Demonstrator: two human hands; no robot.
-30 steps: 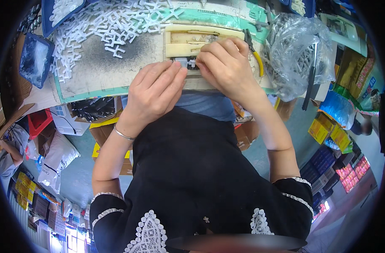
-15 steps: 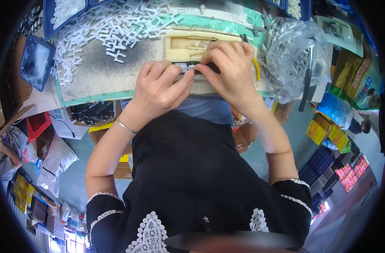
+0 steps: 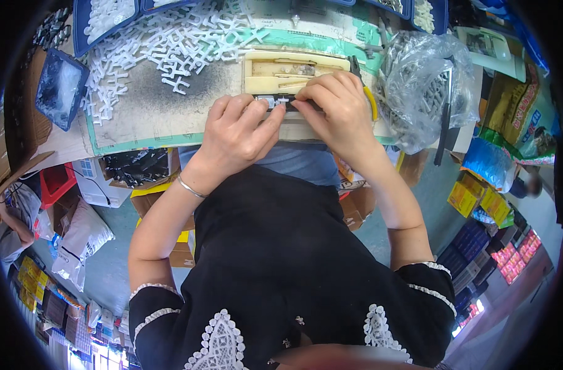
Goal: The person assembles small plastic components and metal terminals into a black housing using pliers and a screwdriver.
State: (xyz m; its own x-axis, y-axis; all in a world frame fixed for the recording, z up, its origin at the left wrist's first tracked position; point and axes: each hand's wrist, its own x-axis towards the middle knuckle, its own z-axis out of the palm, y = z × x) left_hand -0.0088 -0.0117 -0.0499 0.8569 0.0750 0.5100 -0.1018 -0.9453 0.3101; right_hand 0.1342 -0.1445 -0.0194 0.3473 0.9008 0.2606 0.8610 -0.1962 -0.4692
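My left hand (image 3: 235, 132) and my right hand (image 3: 335, 111) meet at the near edge of the workbench. Together they pinch a small black part with a pale insert (image 3: 275, 101), which shows between my fingertips. Just beyond it lies a cream plastic jig (image 3: 281, 71) with grooves. A silver bangle (image 3: 189, 187) circles my left wrist.
White cross-shaped plastic pieces (image 3: 170, 46) are strewn over the grey mat (image 3: 152, 105). A clear bag of grey parts (image 3: 420, 86) sits at the right, blue trays (image 3: 59, 86) at left and back. Boxes and bags (image 3: 78, 234) crowd the floor. Another person's hand (image 3: 13, 225) shows far left.
Both hands slid slightly toward each other and downward; fingertips now close on the small black part, which shows more between them.
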